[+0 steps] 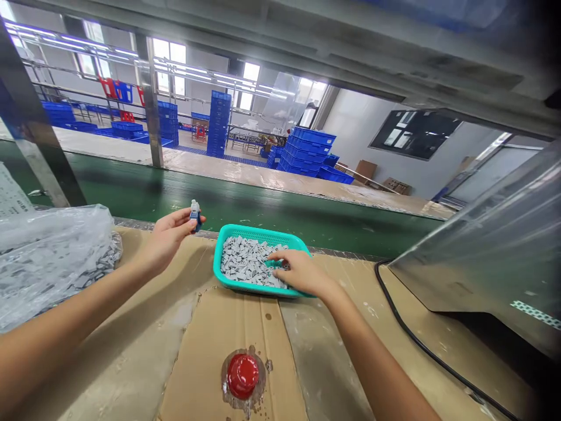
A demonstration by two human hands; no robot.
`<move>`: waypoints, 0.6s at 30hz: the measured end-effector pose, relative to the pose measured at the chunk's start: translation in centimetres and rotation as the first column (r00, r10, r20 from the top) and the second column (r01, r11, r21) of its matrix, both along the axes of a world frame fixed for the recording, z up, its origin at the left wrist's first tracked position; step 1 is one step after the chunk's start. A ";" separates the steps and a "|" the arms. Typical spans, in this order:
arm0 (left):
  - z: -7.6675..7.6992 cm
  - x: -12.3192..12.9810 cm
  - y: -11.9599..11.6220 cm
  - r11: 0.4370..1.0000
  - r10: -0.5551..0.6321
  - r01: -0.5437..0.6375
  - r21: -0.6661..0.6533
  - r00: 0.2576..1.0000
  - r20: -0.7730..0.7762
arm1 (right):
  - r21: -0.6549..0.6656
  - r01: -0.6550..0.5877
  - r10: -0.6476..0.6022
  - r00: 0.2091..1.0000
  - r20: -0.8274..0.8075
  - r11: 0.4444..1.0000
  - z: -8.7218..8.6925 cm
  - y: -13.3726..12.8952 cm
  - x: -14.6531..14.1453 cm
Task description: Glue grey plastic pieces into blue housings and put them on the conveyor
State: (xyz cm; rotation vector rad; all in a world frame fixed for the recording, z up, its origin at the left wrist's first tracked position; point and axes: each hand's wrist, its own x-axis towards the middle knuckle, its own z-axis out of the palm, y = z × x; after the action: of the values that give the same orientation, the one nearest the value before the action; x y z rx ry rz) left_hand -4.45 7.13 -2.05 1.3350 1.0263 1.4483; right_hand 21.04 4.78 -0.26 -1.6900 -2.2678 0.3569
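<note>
My forearms reach out over the cardboard-covered bench. My left hand is clenched on a small blue-and-white plastic part, while my right hand lies among the grey plastic pieces in the teal basket at 12 o'clock; I cannot tell whether it has closed on one. A loose pinch could drop the part, and a knock could tip pieces from the basket. A bulging plastic bag crowds 9 o'clock, a red dome sits at 6 o'clock, and the green conveyor belt runs just beyond the basket.
</note>
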 end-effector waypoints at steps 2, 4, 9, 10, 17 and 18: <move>-1.0 -0.7 3.4 0.980 0.181 -0.125 0.153 0.878 -0.443 | -0.022 -0.021 0.022 1.000 0.022 1.000 -0.7 0.6 0.1; -1.7 -1.4 6.6 0.963 0.262 -0.093 0.254 0.556 -0.789 | -0.023 -0.030 0.031 0.999 0.028 0.999 -1.3 0.7 -0.1; -3.3 -2.1 11.8 0.961 0.276 -0.132 0.244 0.369 -0.887 | -0.013 -0.037 0.036 0.999 -0.011 0.999 -1.9 0.8 -0.1; -3.7 -2.1 12.2 0.956 0.290 -0.161 0.247 0.362 -0.886 | -0.012 -0.037 0.036 0.999 -0.024 0.999 -2.0 0.8 0.1; -6.0 -2.8 11.3 0.885 0.443 -0.343 0.313 0.420 -0.792 | -0.013 0.017 -0.019 0.990 -0.141 1.000 -2.3 1.2 0.5; -5.9 -3.1 11.1 0.880 0.449 -0.366 0.302 0.440 -0.777 | -0.013 0.027 -0.028 0.987 -0.160 1.000 -2.3 1.2 0.5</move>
State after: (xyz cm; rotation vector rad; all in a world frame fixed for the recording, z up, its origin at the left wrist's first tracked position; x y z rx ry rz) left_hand -7.51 18.24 -7.95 2.0259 2.0626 1.1393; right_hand 21.53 5.94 -2.54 -1.6336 -2.1289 0.4818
